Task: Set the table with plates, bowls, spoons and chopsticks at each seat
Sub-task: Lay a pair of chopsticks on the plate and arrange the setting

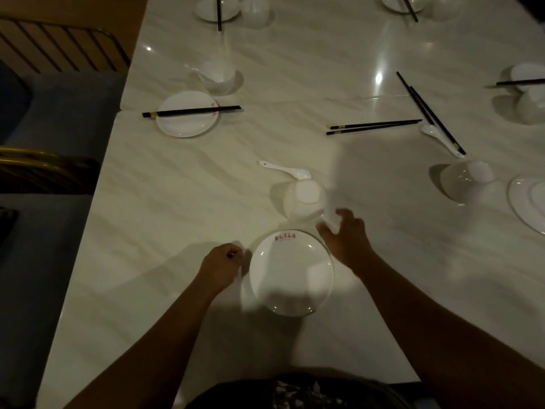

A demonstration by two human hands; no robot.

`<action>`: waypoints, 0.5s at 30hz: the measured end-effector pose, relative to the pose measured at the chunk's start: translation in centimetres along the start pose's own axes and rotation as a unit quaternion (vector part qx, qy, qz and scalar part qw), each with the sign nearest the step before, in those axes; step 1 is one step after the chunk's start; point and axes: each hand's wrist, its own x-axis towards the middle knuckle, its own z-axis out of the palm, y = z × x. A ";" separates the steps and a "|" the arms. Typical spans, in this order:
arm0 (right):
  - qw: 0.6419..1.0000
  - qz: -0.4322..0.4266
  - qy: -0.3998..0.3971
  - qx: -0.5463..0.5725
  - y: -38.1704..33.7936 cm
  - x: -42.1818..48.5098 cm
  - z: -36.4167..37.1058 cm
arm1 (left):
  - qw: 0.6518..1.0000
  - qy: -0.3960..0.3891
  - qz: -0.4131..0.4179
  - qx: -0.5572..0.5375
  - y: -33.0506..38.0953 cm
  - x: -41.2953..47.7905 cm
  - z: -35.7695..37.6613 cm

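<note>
Plate (pixel 291 273) with red lettering at its far rim lies flat on the pale desk (pixel 165 208) directly in front of the person, between the two hands. Left hand (pixel 221 265) rests just beside the plate's left rim, fingers curled narrow; whether it pinches anything cannot be told. Right hand (pixel 345 231) hovers at the plate's far right, fingers spread wide and holding nothing, close to an overturned bowl (pixel 304 200) that sits just beyond the plate. A white spoon (pixel 284 170) lies near the bowl on its far side. Loose chopsticks (pixel 373 127) lie well apart to the right, crossed near a second spoon (pixel 441 140) and a further pair. The seat at far left already has a plate (pixel 188 114) with chopsticks across it.

Judged risks: the glossy desk offers little friction, so a careless nudge could slide the plate toward the near edge. The bowl is smooth and upside down; righting it with an open, one-sided grasp could let it slip and strike the plate rim. Dim light may hide misalignment.
</note>
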 end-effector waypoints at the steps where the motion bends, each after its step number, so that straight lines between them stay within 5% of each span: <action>1: 1.000 -0.026 0.008 -0.009 -1.4 0.9 0.0 | 1.000 0.007 0.016 0.022 0.2 0.4 -0.3; 8: 0.991 -0.060 -0.064 -0.102 -6.4 6.4 2.1 | 0.997 -0.043 0.065 0.026 1.7 0.7 0.3; 15: 0.988 -0.054 -0.051 -0.137 -6.0 7.8 3.4 | 0.990 -0.055 0.120 0.047 2.6 -0.1 1.1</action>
